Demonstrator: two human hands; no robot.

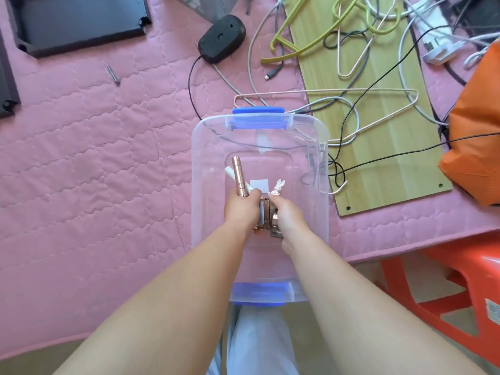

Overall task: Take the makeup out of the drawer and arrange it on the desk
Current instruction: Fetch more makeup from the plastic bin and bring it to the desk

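Makeup sits gathered in both hands, low inside a clear plastic storage bin (205,158) with blue latches at its near and far ends. The left hand (240,209) is curled around a rose-gold tube (238,175) and a white stick (232,176); the tube's long axis runs almost straight away from the person, tilted slightly left, with its free end pointing to the far end of the bin. The white stick lies beside it, crossing under it and angling further left. The right hand (288,216) pinches a small white rabbit-topped piece (278,187) at its fingertips, the ears pointing up and away, and a greyish clear item (276,226) shows under its palm; whether the fingers grip that one cannot be told. Between the two hands lies a rose-gold clear case (263,215), its long side running toward the person, touching both hands. Just past the fingers, a pale square (259,185) lies on the bin floor.

The bin rests on a pink quilted cover (94,158), its near end over the edge by the person's lap. Right of it lies a light wooden board (384,144) strewn with cables and wire hangers (311,36), an orange bag (476,136) at its right edge. Beyond the bin sits a black mouse (221,41), and a black tray (75,20) lies far left. An orange plastic stool (460,280) stands lower right.
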